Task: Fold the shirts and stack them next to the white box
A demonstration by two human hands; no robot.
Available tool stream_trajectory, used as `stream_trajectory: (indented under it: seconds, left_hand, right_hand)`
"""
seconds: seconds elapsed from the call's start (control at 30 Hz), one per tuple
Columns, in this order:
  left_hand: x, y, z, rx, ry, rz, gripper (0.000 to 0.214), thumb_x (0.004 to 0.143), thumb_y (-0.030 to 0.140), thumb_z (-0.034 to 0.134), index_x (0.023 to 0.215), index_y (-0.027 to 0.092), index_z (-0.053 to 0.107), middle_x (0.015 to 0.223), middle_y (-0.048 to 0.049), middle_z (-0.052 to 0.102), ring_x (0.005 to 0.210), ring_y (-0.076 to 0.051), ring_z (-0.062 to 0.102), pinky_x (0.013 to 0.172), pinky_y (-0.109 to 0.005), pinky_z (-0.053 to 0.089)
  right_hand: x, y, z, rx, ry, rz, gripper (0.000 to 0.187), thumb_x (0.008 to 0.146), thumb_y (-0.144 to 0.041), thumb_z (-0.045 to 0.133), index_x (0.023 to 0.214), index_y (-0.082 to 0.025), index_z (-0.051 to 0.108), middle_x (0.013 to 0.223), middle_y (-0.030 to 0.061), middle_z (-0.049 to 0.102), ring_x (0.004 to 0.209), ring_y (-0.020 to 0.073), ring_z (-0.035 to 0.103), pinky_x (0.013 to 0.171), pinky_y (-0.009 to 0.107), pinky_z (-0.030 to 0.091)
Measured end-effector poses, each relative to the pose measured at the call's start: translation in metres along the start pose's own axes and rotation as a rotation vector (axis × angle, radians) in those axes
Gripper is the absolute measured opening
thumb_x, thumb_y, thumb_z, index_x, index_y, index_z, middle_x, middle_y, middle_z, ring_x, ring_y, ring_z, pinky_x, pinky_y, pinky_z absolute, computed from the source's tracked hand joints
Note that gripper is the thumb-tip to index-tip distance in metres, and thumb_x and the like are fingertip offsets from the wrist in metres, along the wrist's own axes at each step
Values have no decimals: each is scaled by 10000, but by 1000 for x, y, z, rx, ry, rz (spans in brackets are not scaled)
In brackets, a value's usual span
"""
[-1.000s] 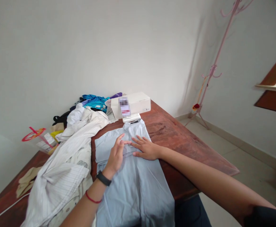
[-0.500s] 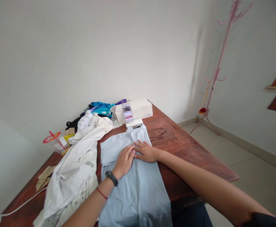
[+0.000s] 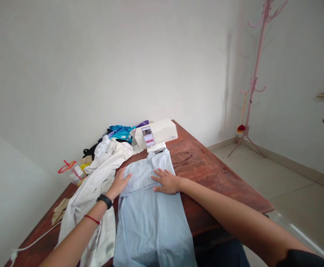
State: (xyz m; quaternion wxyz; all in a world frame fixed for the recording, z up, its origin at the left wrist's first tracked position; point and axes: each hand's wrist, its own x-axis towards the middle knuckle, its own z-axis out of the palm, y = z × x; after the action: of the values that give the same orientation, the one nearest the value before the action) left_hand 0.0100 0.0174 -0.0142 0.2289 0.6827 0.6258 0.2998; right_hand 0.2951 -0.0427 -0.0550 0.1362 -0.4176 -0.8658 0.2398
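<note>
A light blue shirt (image 3: 151, 222) lies lengthwise on the wooden table (image 3: 203, 163), its collar at the far end and a sleeve folded across its upper part. My right hand (image 3: 166, 181) rests flat on the shirt's upper right side, fingers spread. At the shirt's left edge is my left hand (image 3: 121, 182), fingers stretched and thumb apart, touching the folded sleeve. Its wrist wears a black watch and a red string. Beside the shirt on the left, under my left forearm, lie white garments (image 3: 101, 178).
A white box (image 3: 162, 129) with a phone (image 3: 147, 136) leaning on it stands behind the collar. Blue clothes (image 3: 120, 133) are heaped at the back left, near a plastic cup (image 3: 75, 174). A white cable (image 3: 39, 237) crosses the left corner. A pink coat rack (image 3: 255, 74) stands in the room corner.
My left hand has moved left from beside my right hand to the shirt's left edge. My right hand stays on the shirt. The view has shifted slightly.
</note>
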Motion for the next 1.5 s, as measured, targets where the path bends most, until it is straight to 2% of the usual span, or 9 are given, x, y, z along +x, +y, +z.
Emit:
stream_trajectory:
  seconds: [0.2, 0.37, 0.63, 0.8, 1.07, 1.2, 1.27, 1.33, 1.5]
  left_hand:
    - [8, -11, -27, -143, -20, -304, 690, 744, 452, 711, 1336, 166, 500, 1421, -207, 562, 1269, -367, 573, 921, -434, 515]
    - [22, -19, -24, -276, -20, -414, 754, 686, 342, 783, 1352, 156, 481, 1172, -162, 696, 992, -293, 700, 718, -342, 550]
    - [33, -12, -25, -382, -61, -268, 608, 637, 335, 850, 1178, 129, 668, 971, -98, 755, 867, -234, 710, 780, -327, 553]
    - [29, 14, -21, -350, 18, -93, 551, 674, 252, 809, 1204, 153, 698, 1208, -110, 722, 1123, -277, 662, 994, -374, 501]
    - [16, 90, 31, -320, 7, 159, 618, 775, 163, 673, 1387, 161, 592, 1446, -103, 585, 1300, -262, 567, 1113, -371, 425]
    - [17, 123, 69, -291, -84, 209, 629, 726, 146, 719, 1348, 144, 626, 1422, -136, 602, 1280, -300, 578, 1083, -387, 442]
    - [20, 132, 85, -274, -122, 203, 646, 690, 157, 763, 1322, 110, 640, 1404, -178, 607, 1290, -337, 563, 1093, -408, 419]
    - [24, 137, 99, -264, -142, 187, 660, 692, 205, 788, 1323, 88, 633, 1418, -209, 585, 1332, -362, 520, 1125, -428, 369]
    - [26, 138, 112, -301, -200, 135, 648, 884, 497, 628, 1433, 167, 530, 1472, -164, 547, 1351, -325, 504, 1094, -418, 392]
  right_hand:
    - [-2, -3, -4, -7, -31, 4, 869, 946, -738, 329, 1595, -164, 265, 1671, 193, 80, 1544, 362, 0, 1218, 558, 49]
    - [-3, -4, -5, -19, -50, -7, 878, 939, -751, 330, 1591, -166, 278, 1668, 206, 67, 1541, 379, -9, 1211, 573, 32]
    - [-4, -6, -5, -13, -38, 8, 864, 937, -745, 349, 1589, -181, 291, 1674, 184, 91, 1543, 371, -12, 1214, 563, 34]
    - [-3, -5, -4, -24, -31, 6, 850, 938, -743, 354, 1586, -196, 302, 1673, 181, 93, 1544, 369, 2, 1211, 572, 41]
    - [-1, -1, 2, 3, 12, -14, 804, 940, -716, 393, 1563, -209, 360, 1669, 162, 165, 1542, 384, 41, 1208, 588, 43]
    - [9, 3, -3, 323, 192, 35, 427, 961, -466, 508, 1259, -210, 674, 1417, 121, 592, 1401, 346, 430, 1159, 514, 291]
    - [15, 8, -9, 604, 352, 178, 257, 933, -323, 525, 961, -166, 727, 1096, 102, 732, 1129, 289, 632, 1008, 417, 470]
    - [19, 14, -15, 806, 477, 323, 243, 927, -267, 482, 831, -149, 672, 878, 82, 723, 869, 232, 681, 801, 346, 553]
    - [18, 19, -25, 957, 534, 424, 365, 982, -409, 394, 877, -151, 631, 747, 56, 659, 584, 157, 614, 495, 250, 501]
